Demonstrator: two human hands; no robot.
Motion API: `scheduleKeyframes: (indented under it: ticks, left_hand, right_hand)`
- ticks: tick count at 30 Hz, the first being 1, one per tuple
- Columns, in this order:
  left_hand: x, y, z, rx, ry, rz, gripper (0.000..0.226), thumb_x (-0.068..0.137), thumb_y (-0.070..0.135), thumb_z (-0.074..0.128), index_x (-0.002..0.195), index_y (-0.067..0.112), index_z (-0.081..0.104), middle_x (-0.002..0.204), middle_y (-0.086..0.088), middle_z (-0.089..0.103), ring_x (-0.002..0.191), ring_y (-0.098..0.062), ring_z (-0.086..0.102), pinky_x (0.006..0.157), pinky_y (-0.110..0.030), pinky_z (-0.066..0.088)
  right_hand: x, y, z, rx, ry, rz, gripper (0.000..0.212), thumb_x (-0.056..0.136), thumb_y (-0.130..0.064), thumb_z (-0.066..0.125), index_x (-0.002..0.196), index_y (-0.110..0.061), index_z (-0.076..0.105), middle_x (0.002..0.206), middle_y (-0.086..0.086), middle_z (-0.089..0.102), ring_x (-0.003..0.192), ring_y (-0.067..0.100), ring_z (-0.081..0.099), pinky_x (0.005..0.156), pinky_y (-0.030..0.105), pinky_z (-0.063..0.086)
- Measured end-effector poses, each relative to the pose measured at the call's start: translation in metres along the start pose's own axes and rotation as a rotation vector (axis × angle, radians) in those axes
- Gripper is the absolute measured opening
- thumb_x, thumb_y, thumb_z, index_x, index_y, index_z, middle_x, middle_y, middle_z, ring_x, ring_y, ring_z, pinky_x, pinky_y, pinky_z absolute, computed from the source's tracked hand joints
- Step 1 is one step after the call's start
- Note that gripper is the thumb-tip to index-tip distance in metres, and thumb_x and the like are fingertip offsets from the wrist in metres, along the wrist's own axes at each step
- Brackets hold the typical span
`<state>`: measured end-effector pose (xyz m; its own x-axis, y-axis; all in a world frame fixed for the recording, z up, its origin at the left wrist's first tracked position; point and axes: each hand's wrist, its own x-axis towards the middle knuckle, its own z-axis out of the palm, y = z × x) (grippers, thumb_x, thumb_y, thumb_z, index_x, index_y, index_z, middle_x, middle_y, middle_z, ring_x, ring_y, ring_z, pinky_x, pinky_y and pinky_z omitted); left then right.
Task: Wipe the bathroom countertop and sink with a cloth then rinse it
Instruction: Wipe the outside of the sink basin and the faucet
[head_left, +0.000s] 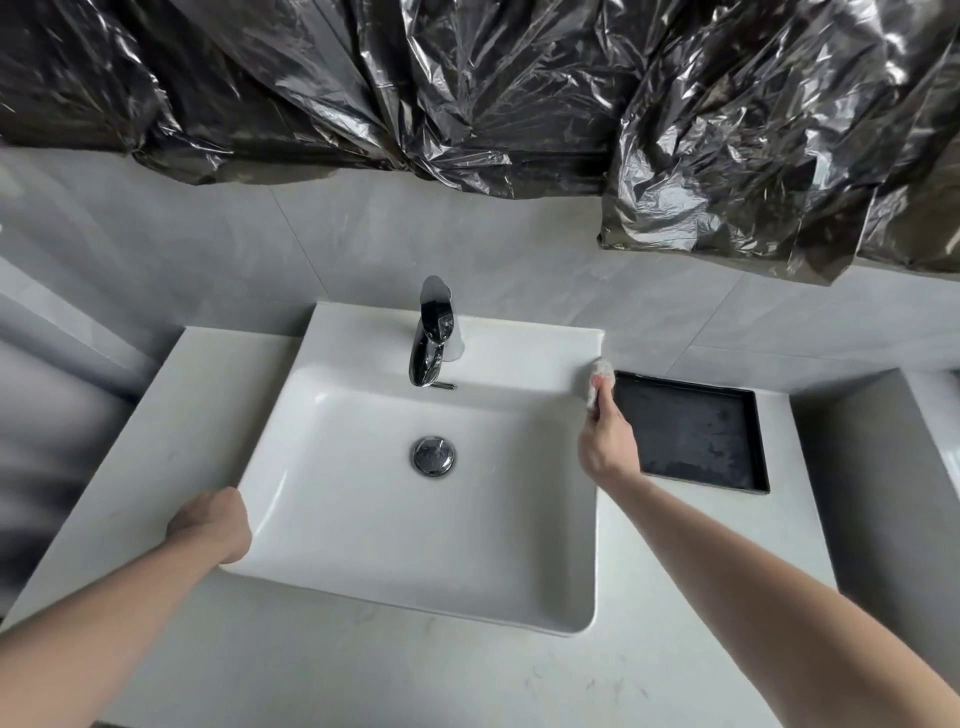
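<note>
No text, label, brand, number or sign can be read anywhere in this view. The chrome drain plug (433, 455) in the middle of the sink (363, 545) bears faint marks, too small to make out

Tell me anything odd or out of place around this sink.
Crumpled black plastic sheeting hangs over the wall above the sink, covering whatever is behind it. The black tray beside the sink looks blotchy with pale residue. Nothing looks spilled or broken.
</note>
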<state>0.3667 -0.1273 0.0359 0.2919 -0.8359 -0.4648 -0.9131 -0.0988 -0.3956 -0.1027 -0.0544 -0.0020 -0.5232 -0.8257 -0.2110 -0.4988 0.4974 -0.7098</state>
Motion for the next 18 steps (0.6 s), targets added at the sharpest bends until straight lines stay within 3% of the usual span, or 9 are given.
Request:
scheduleKeyframes:
  ticks: [3, 6, 7, 9, 11, 13, 18]
  left_hand:
    - [-0.002, 0.0, 0.0, -0.009, 0.002, -0.007, 0.035, 0.084, 0.008, 0.052, 0.116, 0.009, 0.068, 0.118, -0.009, 0.069, 0.107, -0.028, 0.067, 0.081, -0.032, 0.056]
    - [-0.003, 0.001, 0.0, -0.009, 0.004, -0.009, 0.035, 0.085, 0.007, 0.051, 0.115, 0.009, 0.069, 0.117, -0.009, 0.069, 0.107, -0.028, 0.067, 0.082, -0.032, 0.056]
    - [-0.003, 0.001, 0.0, -0.011, 0.004, -0.01, 0.034, 0.085, 0.008, 0.051, 0.115, 0.009, 0.068, 0.117, -0.009, 0.069, 0.108, -0.028, 0.067, 0.082, -0.032, 0.056]
    - [-0.004, 0.002, 0.001, -0.011, 0.005, -0.014, 0.033, 0.086, 0.008, 0.052, 0.114, 0.01, 0.068, 0.117, -0.009, 0.069, 0.107, -0.027, 0.067, 0.082, -0.033, 0.056]
    - [-0.003, 0.003, 0.001, -0.002, 0.006, -0.017, 0.033, 0.086, 0.009, 0.052, 0.115, 0.011, 0.069, 0.118, -0.007, 0.069, 0.107, -0.027, 0.067, 0.082, -0.032, 0.056]
    - [-0.002, 0.004, 0.0, 0.001, 0.003, -0.022, 0.033, 0.087, 0.009, 0.052, 0.115, 0.011, 0.069, 0.118, -0.007, 0.069, 0.108, -0.026, 0.067, 0.082, -0.032, 0.056]
    - [0.001, 0.004, 0.002, 0.007, -0.006, -0.029, 0.035, 0.087, 0.01, 0.052, 0.117, 0.012, 0.068, 0.12, -0.006, 0.069, 0.111, -0.025, 0.067, 0.082, -0.031, 0.054]
  right_hand:
    - [-0.01, 0.008, 0.005, -0.004, -0.004, -0.02, 0.059, 0.107, -0.023, 0.029, 0.163, -0.034, 0.014, 0.169, -0.006, 0.025, 0.146, 0.032, 0.042, 0.114, 0.039, 0.037]
    - [0.001, 0.001, 0.01, -0.059, 0.01, -0.065, 0.062, 0.102, -0.019, 0.03, 0.16, -0.034, 0.014, 0.17, -0.012, 0.014, 0.135, 0.035, 0.051, 0.101, 0.045, 0.047]
    - [0.008, -0.002, 0.012, -0.095, -0.001, -0.059, 0.067, 0.099, -0.016, 0.032, 0.161, -0.033, 0.012, 0.172, -0.011, 0.007, 0.14, 0.034, 0.046, 0.104, 0.046, 0.046]
    - [0.026, -0.006, 0.018, -0.218, -0.04, -0.071, 0.082, 0.089, -0.005, 0.036, 0.164, -0.023, 0.009, 0.173, 0.0, -0.006, 0.157, 0.033, 0.014, 0.124, 0.046, 0.025]
    - [0.042, -0.019, 0.023, -0.409, -0.071, -0.136, 0.088, 0.083, -0.004, 0.04, 0.164, -0.015, 0.011, 0.173, 0.008, -0.007, 0.158, 0.038, -0.008, 0.128, 0.049, 0.0]
    - [0.049, -0.044, 0.036, -0.518, -0.132, -0.225, 0.088, 0.084, -0.005, 0.044, 0.164, -0.014, 0.009, 0.173, 0.008, -0.008, 0.157, 0.038, -0.013, 0.127, 0.053, -0.006]
    - [0.041, -0.107, 0.095, -0.553, -0.282, -0.404, 0.087, 0.088, -0.011, 0.044, 0.164, -0.011, 0.002, 0.172, 0.008, -0.011, 0.158, 0.035, -0.015, 0.127, 0.054, -0.005]
